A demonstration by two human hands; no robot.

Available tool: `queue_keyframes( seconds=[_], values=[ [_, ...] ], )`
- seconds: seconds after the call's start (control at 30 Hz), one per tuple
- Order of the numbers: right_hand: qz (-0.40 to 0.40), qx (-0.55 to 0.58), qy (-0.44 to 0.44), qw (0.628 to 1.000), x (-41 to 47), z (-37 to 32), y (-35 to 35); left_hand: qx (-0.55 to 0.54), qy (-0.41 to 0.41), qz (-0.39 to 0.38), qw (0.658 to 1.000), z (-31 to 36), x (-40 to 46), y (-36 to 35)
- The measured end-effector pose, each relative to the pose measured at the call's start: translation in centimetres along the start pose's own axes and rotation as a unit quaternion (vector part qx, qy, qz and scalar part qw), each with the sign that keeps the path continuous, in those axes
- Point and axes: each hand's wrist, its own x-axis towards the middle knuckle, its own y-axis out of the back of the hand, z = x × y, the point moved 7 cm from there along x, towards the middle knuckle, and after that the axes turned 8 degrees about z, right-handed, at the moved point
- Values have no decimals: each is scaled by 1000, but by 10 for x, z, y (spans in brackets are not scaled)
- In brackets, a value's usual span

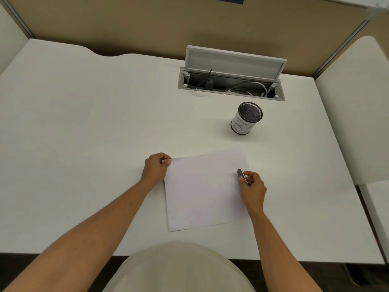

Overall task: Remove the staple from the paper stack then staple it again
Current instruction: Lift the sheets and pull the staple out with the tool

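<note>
White tabletop (84,123) in cubicle, paper stack (202,192) flat at centre.
Left hand (155,167) pinches stack's 10 o'clock corner; right hand (252,186) grips small metal tool (242,175) at 3 o'clock edge; mesh cup (246,118) at 1 o'clock.
</note>
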Motion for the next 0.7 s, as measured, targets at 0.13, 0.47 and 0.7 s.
queue_keyframes(
  seconds=[0.13,0.47,0.7],
  values=[
    [3,0,19,1000,11,-6,1,33,-29,-42,998,7,17,0],
    [-16,-168,187,968,40,-50,-32,53,-75,-98,991,28,33,-17],
    [-39,-258,260,930,56,-71,-56,54,-61,-80,993,23,41,-21]
  ],
)
